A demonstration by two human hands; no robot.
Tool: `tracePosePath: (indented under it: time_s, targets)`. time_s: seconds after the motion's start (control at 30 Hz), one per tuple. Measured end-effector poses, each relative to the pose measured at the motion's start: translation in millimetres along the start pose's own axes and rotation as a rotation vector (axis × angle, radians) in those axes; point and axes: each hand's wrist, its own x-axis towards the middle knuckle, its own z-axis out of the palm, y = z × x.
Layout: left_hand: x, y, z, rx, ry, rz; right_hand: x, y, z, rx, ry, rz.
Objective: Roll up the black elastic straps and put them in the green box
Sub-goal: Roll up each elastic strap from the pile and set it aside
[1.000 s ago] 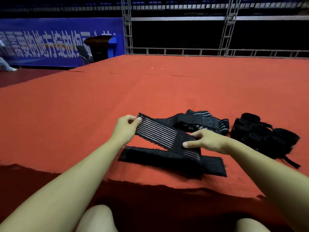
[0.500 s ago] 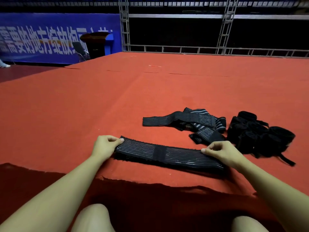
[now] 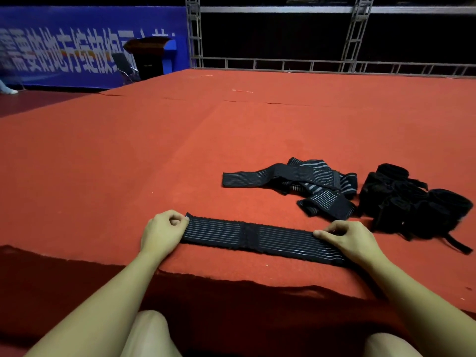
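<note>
A black elastic strap with thin grey stripes [image 3: 260, 237] lies flat and stretched out on the red carpet near its front edge. My left hand [image 3: 162, 233] pinches the strap's left end with curled fingers. My right hand [image 3: 347, 240] grips its right end, fingers curled over the top. Behind it, a loose tangle of more striped black straps [image 3: 309, 184] lies on the carpet. No green box is in view.
A heap of plain black straps or wraps [image 3: 412, 202] sits at the right. The red carpeted platform [image 3: 128, 163] stretches far ahead to a metal railing [image 3: 309, 65]. Its front edge drops off just before my knees.
The strap was held up and folded between my hands; it now lies flat and pulled straight on the carpet, with my hands spread apart at its two ends.
</note>
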Motion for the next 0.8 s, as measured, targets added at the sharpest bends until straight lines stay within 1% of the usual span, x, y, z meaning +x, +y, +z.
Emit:
tracePosePath:
  time_s: [0.27, 0.43, 0.53, 0.6, 0.67, 0.73, 0.8]
  targets:
    - [1, 1, 5, 0.060, 0.000, 0.024, -4, 0, 4, 0.024, 0.056, 0.018]
    - [2, -2, 6, 0.099, 0.005, 0.021, -8, -3, 6, 0.049, 0.125, -0.026]
    - [0, -2, 7, 0.149, 0.012, 0.018, -9, -4, 8, -0.002, 0.167, -0.034]
    - [3, 4, 9, 0.207, -0.002, -0.029, -10, -7, 10, -0.060, 0.193, -0.046]
    - [11, 16, 11, 0.287, -0.059, -0.123, -10, -10, 9, -0.091, 0.185, -0.036]
    - [18, 24, 12, 0.355, -0.095, -0.190, -10, -9, 7, -0.057, 0.160, 0.000]
    - [17, 27, 13, 0.405, -0.076, -0.172, -9, -8, 4, 0.013, 0.130, 0.037]
